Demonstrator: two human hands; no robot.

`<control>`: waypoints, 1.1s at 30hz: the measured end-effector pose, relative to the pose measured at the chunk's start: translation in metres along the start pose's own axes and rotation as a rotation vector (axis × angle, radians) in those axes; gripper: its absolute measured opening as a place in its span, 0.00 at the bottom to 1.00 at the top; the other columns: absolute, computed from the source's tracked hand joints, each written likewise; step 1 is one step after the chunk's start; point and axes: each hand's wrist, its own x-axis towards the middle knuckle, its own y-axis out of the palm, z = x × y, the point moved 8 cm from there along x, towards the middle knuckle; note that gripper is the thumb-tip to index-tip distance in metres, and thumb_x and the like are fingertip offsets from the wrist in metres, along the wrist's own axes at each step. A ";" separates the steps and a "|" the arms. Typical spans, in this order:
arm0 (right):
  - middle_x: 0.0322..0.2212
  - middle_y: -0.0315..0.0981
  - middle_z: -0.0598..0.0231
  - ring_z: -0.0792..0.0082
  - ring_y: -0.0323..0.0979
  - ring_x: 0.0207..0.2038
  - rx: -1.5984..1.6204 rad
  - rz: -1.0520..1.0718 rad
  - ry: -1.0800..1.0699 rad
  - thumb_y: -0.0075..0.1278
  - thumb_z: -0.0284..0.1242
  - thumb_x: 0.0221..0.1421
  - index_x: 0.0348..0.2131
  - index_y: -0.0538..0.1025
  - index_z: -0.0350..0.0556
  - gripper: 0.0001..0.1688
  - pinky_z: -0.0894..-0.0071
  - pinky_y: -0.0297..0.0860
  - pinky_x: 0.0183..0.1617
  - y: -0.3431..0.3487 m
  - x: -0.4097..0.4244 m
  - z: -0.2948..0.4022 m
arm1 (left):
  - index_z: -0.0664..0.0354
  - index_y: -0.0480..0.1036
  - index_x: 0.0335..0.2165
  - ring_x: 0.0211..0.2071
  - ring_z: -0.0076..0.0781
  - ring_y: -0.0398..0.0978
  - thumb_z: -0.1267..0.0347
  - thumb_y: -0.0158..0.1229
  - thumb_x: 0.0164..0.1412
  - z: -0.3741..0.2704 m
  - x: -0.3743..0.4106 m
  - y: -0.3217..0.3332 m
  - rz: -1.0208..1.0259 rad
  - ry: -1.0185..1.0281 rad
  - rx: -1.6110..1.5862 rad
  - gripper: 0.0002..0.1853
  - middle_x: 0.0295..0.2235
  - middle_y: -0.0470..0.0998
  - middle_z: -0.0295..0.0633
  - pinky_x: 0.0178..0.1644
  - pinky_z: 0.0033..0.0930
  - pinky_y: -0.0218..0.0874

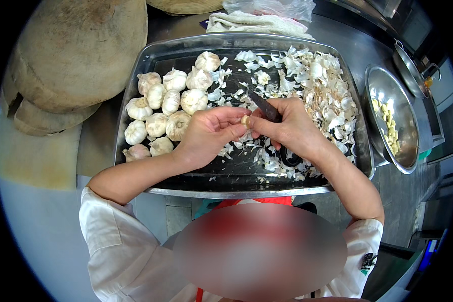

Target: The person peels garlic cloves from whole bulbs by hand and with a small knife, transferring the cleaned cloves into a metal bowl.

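Over the middle of a metal tray (226, 194), my two hands meet at a small pale garlic clove (245, 120). My left hand (217, 126) pinches it between thumb and fingers. The thumb and fingertips of my right hand (287, 122) touch its other side. A dark-bladed hand tool (263, 105) is also gripped in my right hand, its blade pointing up and left. Below that palm shows a black curved part (290, 161), seemingly its handle; the fingers hide the rest. Several whole garlic bulbs (171, 102) sit left of my left hand.
Papery garlic skins (330, 94) heap on the tray's right side, with scraps scattered around my hands. Beyond the tray's right edge, a steel bowl (404, 124) holds peeled cloves (390, 130). A folded towel (253, 23) lies behind the tray. Round wooden boards (79, 49) stand at left.
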 end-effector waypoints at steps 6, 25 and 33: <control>0.17 0.72 0.68 0.85 0.61 0.13 0.063 0.058 0.002 0.53 0.30 0.50 0.27 0.75 0.37 0.12 0.84 0.57 0.14 0.003 0.002 -0.003 | 0.66 0.69 0.44 0.35 0.19 0.72 0.75 0.51 0.59 -0.001 -0.003 0.003 0.057 -0.046 0.010 0.14 0.35 0.76 0.41 0.38 0.20 0.64; 0.17 0.73 0.66 0.85 0.61 0.13 0.139 0.110 0.010 0.51 0.27 0.48 0.25 0.75 0.37 0.09 0.85 0.57 0.15 0.005 0.001 -0.003 | 0.64 0.68 0.47 0.31 0.19 0.70 0.77 0.52 0.58 0.001 -0.005 0.004 0.071 -0.044 -0.064 0.16 0.37 0.75 0.39 0.39 0.22 0.64; 0.17 0.72 0.67 0.85 0.62 0.14 0.039 0.038 -0.009 0.54 0.28 0.46 0.25 0.75 0.37 0.09 0.83 0.58 0.16 0.002 0.000 0.001 | 0.68 0.69 0.45 0.34 0.20 0.73 0.78 0.53 0.57 -0.006 -0.002 0.002 0.017 0.033 -0.090 0.15 0.37 0.76 0.41 0.40 0.19 0.66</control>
